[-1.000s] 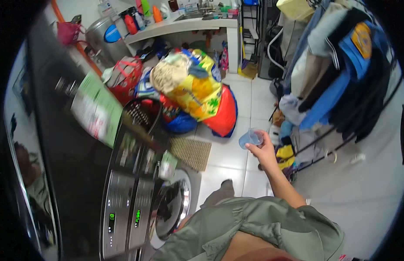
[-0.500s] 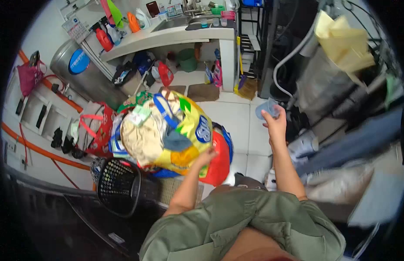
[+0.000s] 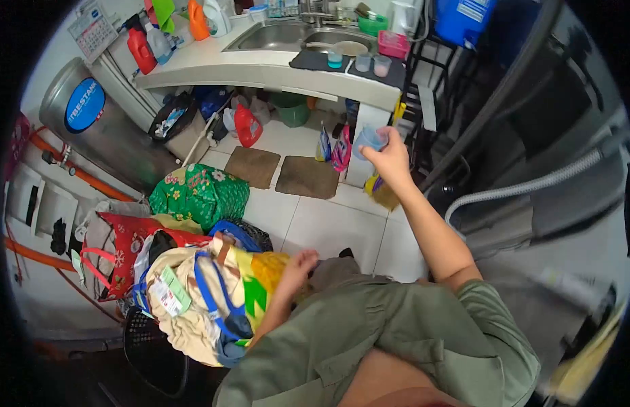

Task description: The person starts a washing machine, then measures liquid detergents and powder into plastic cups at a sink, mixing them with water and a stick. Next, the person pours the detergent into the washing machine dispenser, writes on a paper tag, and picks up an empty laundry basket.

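Note:
A clear bluish plastic cup [image 3: 368, 141] is gripped by my right hand [image 3: 391, 160], raised in front of the white counter leg. My left hand [image 3: 296, 273] hangs low beside a yellow bag [image 3: 264, 271] stuffed with cream cloth [image 3: 183, 305]; its fingers are blurred, and nothing can be made out in them. On the counter's dark mats stand a cup with teal liquid [image 3: 335, 58], a clear cup [image 3: 362, 62] and a cup with pinkish contents [image 3: 381, 66].
Ahead is the counter [image 3: 261, 68] with a steel sink [image 3: 271, 35]. Brown mats [image 3: 307, 178] lie on the tiled floor. A green bag [image 3: 200, 197] and a red bag [image 3: 118, 251] sit at the left, near a steel tank [image 3: 118, 136]. A grey hose [image 3: 525, 186] curves at the right.
The view has moved closer to the counter and sink, and the bags now lie lower left. My right hand still holds the cup. My left hand, out of view at first, now shows beside the yellow bag.

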{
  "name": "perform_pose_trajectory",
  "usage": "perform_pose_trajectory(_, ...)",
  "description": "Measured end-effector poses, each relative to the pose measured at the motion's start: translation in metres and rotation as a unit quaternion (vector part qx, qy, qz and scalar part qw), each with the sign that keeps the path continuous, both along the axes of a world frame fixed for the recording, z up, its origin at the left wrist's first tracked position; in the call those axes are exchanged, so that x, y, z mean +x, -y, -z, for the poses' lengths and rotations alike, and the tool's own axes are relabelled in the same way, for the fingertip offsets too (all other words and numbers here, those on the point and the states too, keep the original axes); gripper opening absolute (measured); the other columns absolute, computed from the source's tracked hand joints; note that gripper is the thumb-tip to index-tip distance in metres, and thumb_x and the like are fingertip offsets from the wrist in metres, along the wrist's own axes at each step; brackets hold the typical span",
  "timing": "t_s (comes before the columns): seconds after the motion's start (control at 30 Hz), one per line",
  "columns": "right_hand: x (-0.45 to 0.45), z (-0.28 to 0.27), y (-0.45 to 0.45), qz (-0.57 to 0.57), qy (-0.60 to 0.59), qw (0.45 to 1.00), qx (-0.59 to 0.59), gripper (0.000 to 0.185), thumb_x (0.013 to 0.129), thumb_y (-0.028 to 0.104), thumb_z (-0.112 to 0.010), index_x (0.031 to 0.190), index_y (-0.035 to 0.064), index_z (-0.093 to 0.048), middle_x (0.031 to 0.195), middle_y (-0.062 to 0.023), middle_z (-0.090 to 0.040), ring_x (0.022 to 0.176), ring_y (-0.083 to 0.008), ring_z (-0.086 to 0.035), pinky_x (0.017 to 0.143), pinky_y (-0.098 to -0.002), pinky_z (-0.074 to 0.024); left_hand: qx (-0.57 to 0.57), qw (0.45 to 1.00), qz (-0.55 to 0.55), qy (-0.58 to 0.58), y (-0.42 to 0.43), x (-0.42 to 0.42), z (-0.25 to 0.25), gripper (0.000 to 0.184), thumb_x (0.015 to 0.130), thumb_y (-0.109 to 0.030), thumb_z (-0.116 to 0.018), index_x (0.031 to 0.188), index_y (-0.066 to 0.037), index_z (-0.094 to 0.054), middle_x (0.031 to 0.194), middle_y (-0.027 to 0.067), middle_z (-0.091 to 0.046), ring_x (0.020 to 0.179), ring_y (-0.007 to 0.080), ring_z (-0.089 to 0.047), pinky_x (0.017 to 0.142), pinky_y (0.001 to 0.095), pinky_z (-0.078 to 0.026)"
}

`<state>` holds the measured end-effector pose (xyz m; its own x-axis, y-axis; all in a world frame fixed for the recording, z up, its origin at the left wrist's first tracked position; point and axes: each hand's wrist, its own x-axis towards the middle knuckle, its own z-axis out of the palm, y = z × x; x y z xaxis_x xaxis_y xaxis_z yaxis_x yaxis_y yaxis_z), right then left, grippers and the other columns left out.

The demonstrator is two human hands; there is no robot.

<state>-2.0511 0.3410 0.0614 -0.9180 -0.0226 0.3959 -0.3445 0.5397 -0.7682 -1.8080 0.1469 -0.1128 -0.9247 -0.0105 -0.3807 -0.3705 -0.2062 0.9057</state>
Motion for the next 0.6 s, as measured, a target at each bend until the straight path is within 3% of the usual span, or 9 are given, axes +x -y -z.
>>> perform_pose_trajectory(0.1,-0.082,-0.014,0.04,-0.033,-0.012,0.999,0.003,0.055,0.058,0.033,-0.071,0.098,0.0013,-0.052,0.092,-0.018,-0.061,0.087,-0.0338,-0.059,0.075,-0.0396,-0.0465,-0.078,0.988,-0.077,-0.107,0.008,-0.111,-0.054,0.031,0.088,-0.013,-0.055,0.117,-0.002,-0.05,0.106,0.0061,-0.058,0.096,0.0102,-0.052,0.085,0.0237,-0.04)
perform_pose_trajectory(0.3,-0.277,-0.057,0.131,-0.041,-0.049,0.987,0.148,0.059,0.06,0.041,-0.071,0.104,0.0054,-0.056,0.1,-0.0189,-0.059,0.094,-0.0342,-0.056,0.08,-0.0432,-0.0436,-0.126,0.975,-0.019,-0.184,0.036,-0.263,-0.12,0.04,0.082,-0.011,-0.062,0.119,-0.003,-0.048,0.118,0.0074,-0.054,0.103,0.0161,-0.052,0.088,0.0286,-0.041)
perform_pose_trajectory(0.33,-0.308,-0.058,0.144,-0.033,-0.097,0.975,0.199,0.058,0.06,0.045,-0.071,0.103,0.0082,-0.058,0.101,-0.0165,-0.057,0.098,-0.032,-0.053,0.08,-0.0444,-0.0418,-0.126,0.975,-0.026,-0.18,0.043,-0.281,-0.127,0.04,0.082,-0.011,-0.062,0.119,-0.003,-0.048,0.118,0.0074,-0.054,0.103,0.0161,-0.052,0.088,0.0286,-0.041)
perform_pose_trajectory(0.37,-0.336,-0.053,0.157,-0.026,-0.145,0.957,0.25,0.057,0.059,0.048,-0.071,0.101,0.0111,-0.061,0.103,-0.014,-0.056,0.102,-0.0298,-0.05,0.081,-0.0456,-0.04,-0.141,0.97,-0.042,-0.192,0.052,-0.298,-0.133,0.04,0.082,-0.011,-0.062,0.119,-0.003,-0.048,0.118,0.0068,-0.054,0.103,0.0161,-0.052,0.088,0.0288,-0.041)
perform_pose_trajectory(0.47,-0.404,-0.035,0.192,-0.042,-0.146,0.927,0.344,0.056,0.058,0.052,-0.072,0.099,0.015,-0.063,0.107,-0.0105,-0.052,0.109,-0.028,-0.043,0.083,-0.0463,-0.0361,-0.18,0.961,-0.077,-0.196,0.082,-0.354,-0.127,0.041,0.082,-0.011,-0.062,0.119,-0.003,-0.047,0.117,0.0067,-0.054,0.102,0.0162,-0.052,0.088,0.0293,-0.041)
perform_pose_trajectory(0.6,-0.447,-0.015,0.217,-0.072,-0.102,0.899,0.421,0.06,0.056,0.052,-0.073,0.1,0.0121,-0.063,0.11,-0.0112,-0.05,0.109,-0.0283,-0.041,0.085,-0.05,-0.034,-0.148,0.968,-0.115,-0.168,0.122,-0.419,-0.117,0.043,0.081,-0.009,-0.062,0.121,-0.004,-0.046,0.118,0.0074,-0.054,0.101,0.0158,-0.052,0.088,0.0295,-0.041)
